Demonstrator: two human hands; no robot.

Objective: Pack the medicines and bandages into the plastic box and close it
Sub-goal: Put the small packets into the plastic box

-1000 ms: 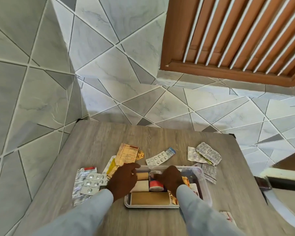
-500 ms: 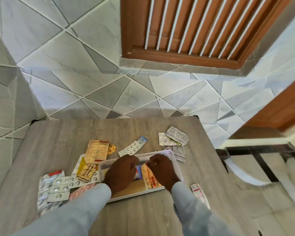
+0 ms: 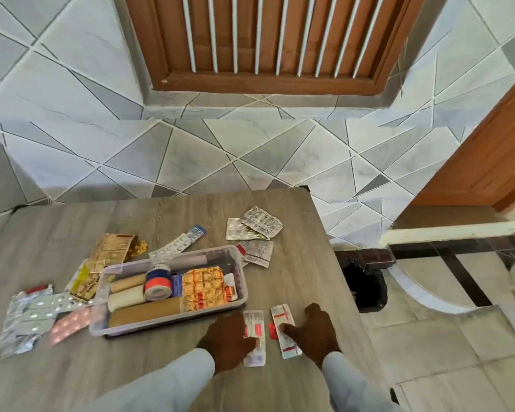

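Observation:
An open clear plastic box (image 3: 241,264) sits mid-table, holding bandage rolls (image 3: 127,296), a red, white and blue tape roll (image 3: 158,285) and an orange blister pack (image 3: 202,288). In front of its right end lie two white-and-red medicine strips. My left hand (image 3: 225,339) curls its fingertips onto the left strip (image 3: 254,324). My right hand (image 3: 314,331) is spread, with the thumb resting on the right strip (image 3: 282,318). A small red scrap (image 3: 271,333) lies between the strips.
Loose foil strips (image 3: 27,319) and a pink blister (image 3: 70,325) lie left of the box. Gold packs (image 3: 110,251), a white blister (image 3: 179,242) and silver strips (image 3: 254,227) lie behind it. The table edge (image 3: 344,292) runs close on the right, with a black bin bag (image 3: 366,288) on the floor.
Both hands left the inside of the box and moved down to the right, onto the two strips near the table's front. The camera view swung right.

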